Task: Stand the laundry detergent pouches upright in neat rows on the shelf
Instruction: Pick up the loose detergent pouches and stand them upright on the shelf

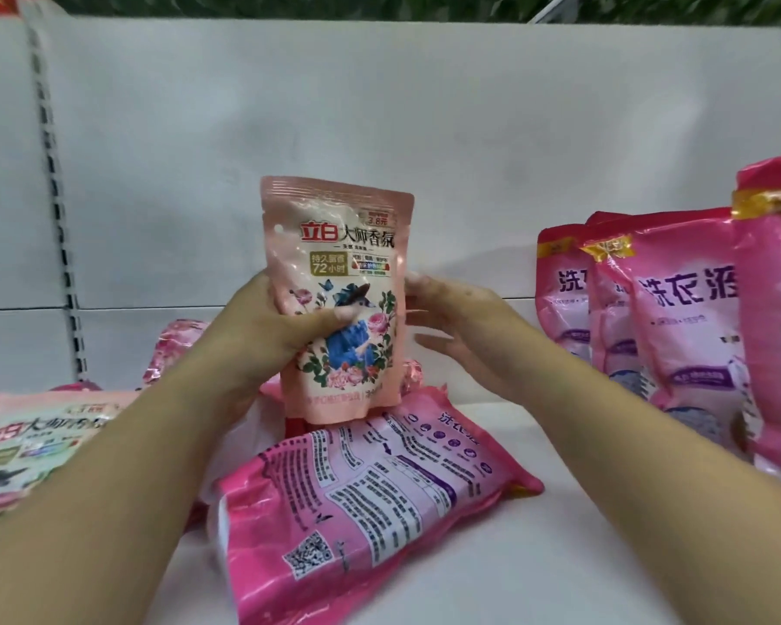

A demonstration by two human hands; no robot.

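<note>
White shelving fills the frame: a flat white shelf board [560,557] across the lower half, a plain white back panel [379,151] behind it, and a slotted upright strip [57,209] running down the left side, with a band of dark green along the top edge. At centre frame the left hand [262,336] grips a pale pink stand-up detergent pouch printed with roses and a figure in blue [341,286], thumb curled over its front and fingers wrapped behind, holding it upright with its base just above a bright pink detergent bag lying flat, back label up [357,502], in the lower centre. The right hand [461,327] hangs open beside the pouch's right edge, fingers relaxed and fingertips at or very near the film; I cannot tell whether they touch. At the right of the frame, bright pink bags with purple panels [659,318] already stand in a row, while another pale pink pouch [23,448] lies flat at the lower left and more pink packs show behind the held one. To do this step well, I judge the base gusset should be spread flat before the pouch goes down on bare shelf, not on the lying bag, with its front facing out and the open hand steadying the side until it stands alone.
</note>
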